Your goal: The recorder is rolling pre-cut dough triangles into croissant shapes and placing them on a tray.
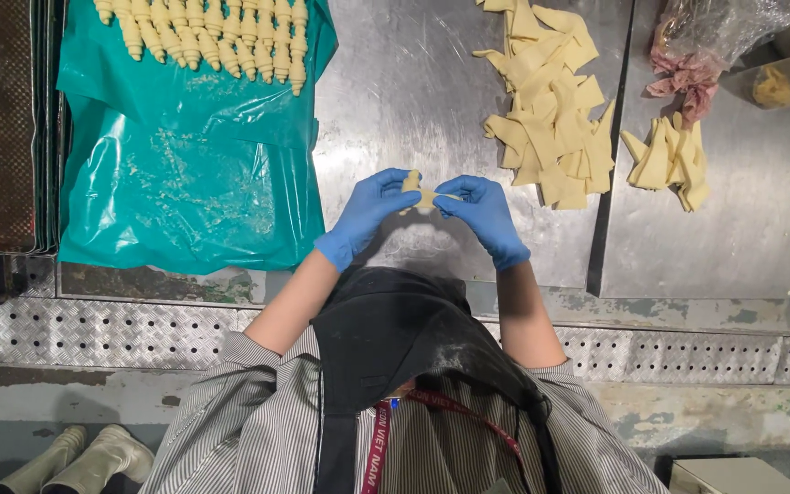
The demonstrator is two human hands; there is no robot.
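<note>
- Hands in blue gloves meet over the steel table [413, 82]: the left hand [365, 212] and the right hand [482, 215] each pinch one end of a small piece of pale dough [421, 190], held between them just above the metal.
- Fingertips hide most of that piece, so its exact shape is hard to tell; it seems partly rolled.
- Farther off and to the right lies a loose heap of cut dough triangles [550, 110]; a smaller stack [669, 160] sits right of it, past a seam in the table.
- At far left, rows of rolled croissants [221, 37] rest on a teal plastic sheet [185, 174].
- Crumpled clear plastic [715, 32] lies at far right.
</note>
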